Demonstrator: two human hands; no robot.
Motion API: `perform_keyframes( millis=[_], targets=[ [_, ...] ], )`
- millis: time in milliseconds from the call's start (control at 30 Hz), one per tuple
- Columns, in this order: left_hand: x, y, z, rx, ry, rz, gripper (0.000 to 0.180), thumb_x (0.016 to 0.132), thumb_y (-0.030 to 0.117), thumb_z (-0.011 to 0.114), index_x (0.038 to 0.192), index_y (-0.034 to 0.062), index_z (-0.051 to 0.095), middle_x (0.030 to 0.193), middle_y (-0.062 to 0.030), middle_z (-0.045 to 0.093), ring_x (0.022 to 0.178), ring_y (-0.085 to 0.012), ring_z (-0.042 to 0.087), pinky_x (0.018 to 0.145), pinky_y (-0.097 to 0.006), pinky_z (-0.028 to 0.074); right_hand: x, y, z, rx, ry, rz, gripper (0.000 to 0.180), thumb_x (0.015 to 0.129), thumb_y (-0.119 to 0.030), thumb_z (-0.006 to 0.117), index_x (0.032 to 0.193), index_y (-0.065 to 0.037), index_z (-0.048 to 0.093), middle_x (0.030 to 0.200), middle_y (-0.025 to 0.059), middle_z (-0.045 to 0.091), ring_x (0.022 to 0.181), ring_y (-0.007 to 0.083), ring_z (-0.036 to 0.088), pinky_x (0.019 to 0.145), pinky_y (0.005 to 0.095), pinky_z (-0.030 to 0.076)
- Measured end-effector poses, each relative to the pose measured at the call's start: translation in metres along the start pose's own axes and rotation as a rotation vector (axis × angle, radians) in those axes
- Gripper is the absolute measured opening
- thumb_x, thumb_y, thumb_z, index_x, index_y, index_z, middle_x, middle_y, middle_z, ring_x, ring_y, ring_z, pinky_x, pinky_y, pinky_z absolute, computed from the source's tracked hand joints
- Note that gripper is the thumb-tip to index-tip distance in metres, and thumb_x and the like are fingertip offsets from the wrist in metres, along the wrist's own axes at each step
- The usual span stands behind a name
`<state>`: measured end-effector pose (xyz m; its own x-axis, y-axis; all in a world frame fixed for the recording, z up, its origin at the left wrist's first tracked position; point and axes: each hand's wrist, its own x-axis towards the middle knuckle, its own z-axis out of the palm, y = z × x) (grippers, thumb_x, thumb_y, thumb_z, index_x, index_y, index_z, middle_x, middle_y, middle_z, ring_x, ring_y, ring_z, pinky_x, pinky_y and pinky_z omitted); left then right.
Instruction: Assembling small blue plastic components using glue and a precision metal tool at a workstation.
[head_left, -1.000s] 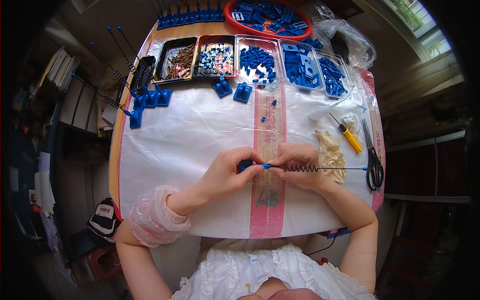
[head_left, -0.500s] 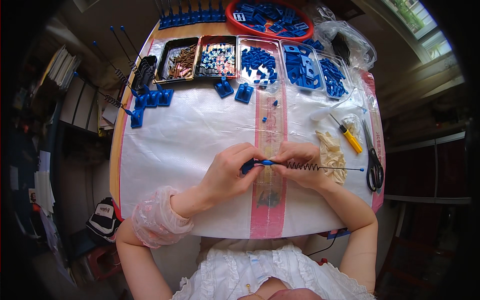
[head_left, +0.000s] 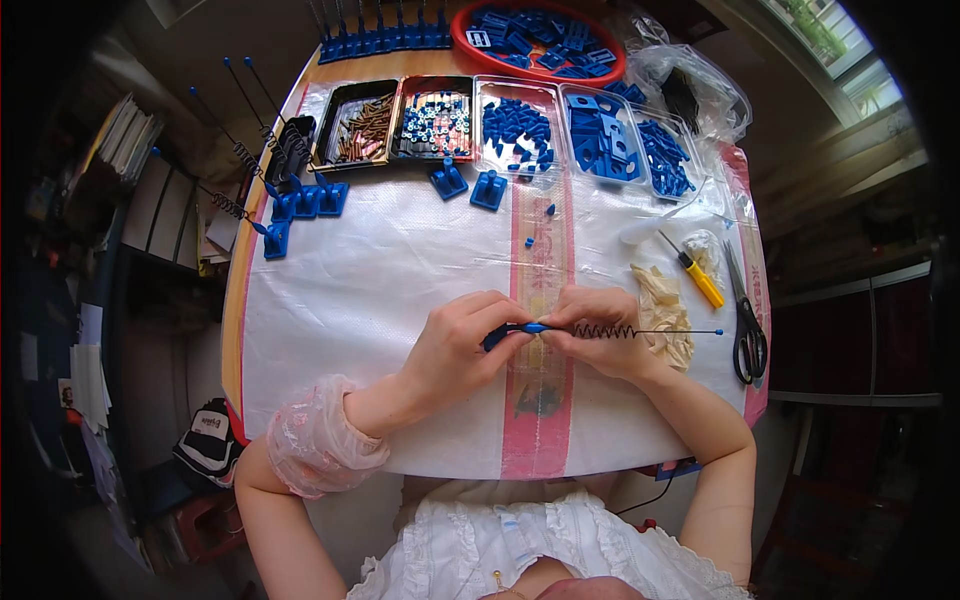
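Near the front middle of the table, my left hand (head_left: 462,342) is closed round a blue plastic base (head_left: 493,337), mostly hidden by the fingers. My right hand (head_left: 602,312) pinches the blue joint piece (head_left: 535,328) where a black spring wire (head_left: 670,332) meets the base. The coil lies across my right hand, and its straight end with a small blue tip points right. The fingertips of both hands nearly meet at the joint.
Along the back stand trays of screws (head_left: 366,128), nuts (head_left: 434,118), blue cones (head_left: 515,128) and other blue parts (head_left: 603,135). A red basin (head_left: 461,52) is behind them. Finished spring pieces (head_left: 305,202) stand at left. Crumpled gloves (head_left: 662,315), a yellow-handled screwdriver (head_left: 703,282) and scissors (head_left: 748,345) lie right.
Both hands keep their grip at almost the same spot. The wire's tip has shifted slightly up and to the left.
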<state>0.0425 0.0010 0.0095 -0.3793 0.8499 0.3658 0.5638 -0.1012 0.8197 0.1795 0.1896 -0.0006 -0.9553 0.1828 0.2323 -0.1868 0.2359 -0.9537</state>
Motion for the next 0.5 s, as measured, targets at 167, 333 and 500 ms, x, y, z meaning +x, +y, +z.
perform_keyframes(
  millis=[167,333,500],
  targets=[
    [-0.0006,0.0001,0.0007,0.005,-0.038,-0.04,0.019,0.083,-0.002,0.072,0.101,0.0017,0.071,0.091,-0.0104,0.067,0.074,-0.0232,0.066,0.062,-0.031,0.051,-0.0006,-0.0028,0.0015,-0.028,0.019,0.058,0.013,0.08,0.003,0.079,0.092,0.0,0.076,0.073,0.0013,0.065,0.062,0.0036,0.051,0.054,0.0222,0.036],
    [-0.0005,0.0012,0.0023,-0.028,-0.019,-0.052,0.018,0.083,-0.001,0.072,0.101,0.0012,0.07,0.093,-0.0106,0.067,0.073,-0.022,0.066,0.063,-0.03,0.051,0.0009,-0.005,0.0009,-0.03,0.018,0.069,0.011,0.081,0.003,0.079,0.091,0.0,0.076,0.074,0.0007,0.065,0.063,0.0031,0.052,0.054,0.0218,0.037],
    [0.0016,0.0028,0.0004,-0.135,-0.01,-0.126,0.015,0.084,0.0,0.073,0.099,0.0004,0.068,0.091,-0.0091,0.066,0.072,-0.0166,0.063,0.062,-0.027,0.049,0.0018,-0.0047,0.0009,0.016,0.024,0.101,0.008,0.082,0.001,0.079,0.089,0.001,0.075,0.074,0.0001,0.065,0.064,0.0029,0.053,0.055,0.0216,0.038]
  ],
)
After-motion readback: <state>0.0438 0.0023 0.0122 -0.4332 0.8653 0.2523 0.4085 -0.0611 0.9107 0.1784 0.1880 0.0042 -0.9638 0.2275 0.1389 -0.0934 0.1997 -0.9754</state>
